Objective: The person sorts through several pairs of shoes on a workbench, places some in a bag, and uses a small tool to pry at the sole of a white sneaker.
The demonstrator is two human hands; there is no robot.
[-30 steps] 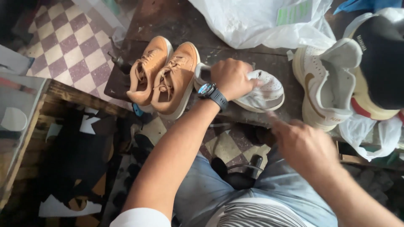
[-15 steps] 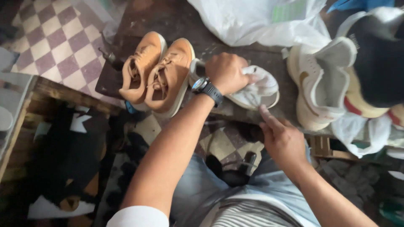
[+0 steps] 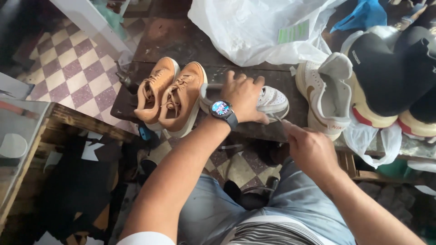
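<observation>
Lying on its side on the dark worktop (image 3: pixel 181 43), a white sneaker (image 3: pixel 272 99), toe pointing away to the right. Pressing down over its heel and middle, the left hand (image 3: pixel 243 95), fingers (image 3: pixel 247 81) curled closed around the shoe, gripping it; sitting on that wrist, a wristwatch (image 3: pixel 221 110) with a bright dial. Hovering just below and right of the toe, the right hand (image 3: pixel 311 147), fingers bunched closed, pinching a thin pointed tool (image 3: pixel 278 119) whose tip is touching the sneaker's sole edge; kind of tool too small to tell.

Standing just left of the gripping fingers, a pair of tan lace-up shoes (image 3: pixel 170 95), side by side, toes toward the wearer, the nearer one touching the white sneaker. Resting to the right of the fingers, another white sneaker with a tan stripe (image 3: pixel 324 97), well apart from the held one. Lying beyond the fingers, a white plastic bag (image 3: pixel 254 27). Piling up further right, dark shoes (image 3: pixel 390 72). Showing beneath the worktop, blue jeans (image 3: pixel 213 208) and a checkered floor (image 3: pixel 68 68).
</observation>
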